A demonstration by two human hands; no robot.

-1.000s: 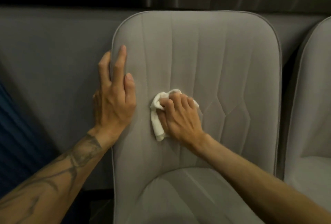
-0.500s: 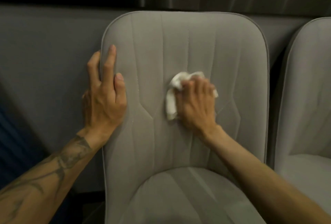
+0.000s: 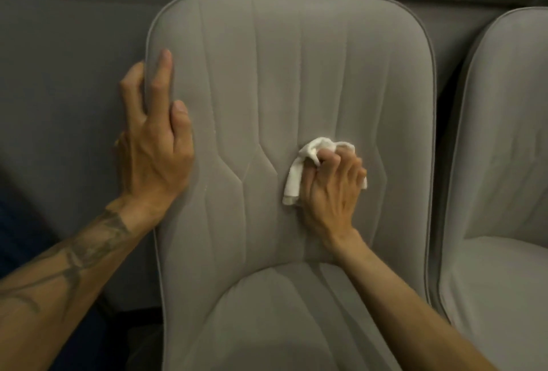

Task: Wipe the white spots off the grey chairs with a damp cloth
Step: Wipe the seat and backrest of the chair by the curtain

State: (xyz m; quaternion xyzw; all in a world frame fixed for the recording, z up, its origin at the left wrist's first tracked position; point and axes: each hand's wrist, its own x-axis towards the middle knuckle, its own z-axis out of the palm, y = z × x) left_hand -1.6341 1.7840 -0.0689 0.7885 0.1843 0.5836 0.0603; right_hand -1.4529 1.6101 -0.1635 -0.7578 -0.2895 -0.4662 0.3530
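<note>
Right hand (image 3: 332, 189) fingers curled tight on bunched cloth (image 3: 299, 172) at frame centre-right, pressed to the chair (image 3: 296, 74) back — cloth likely limp, light, best gripped as a wad — left hand (image 3: 154, 145) open, bracing the left edge.

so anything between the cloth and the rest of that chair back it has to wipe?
Nothing visible. The right hand presses the white cloth flat against the grey chair back, and the fabric around it is bare. The left hand rests on the back's left edge, apart from the cloth.
</note>
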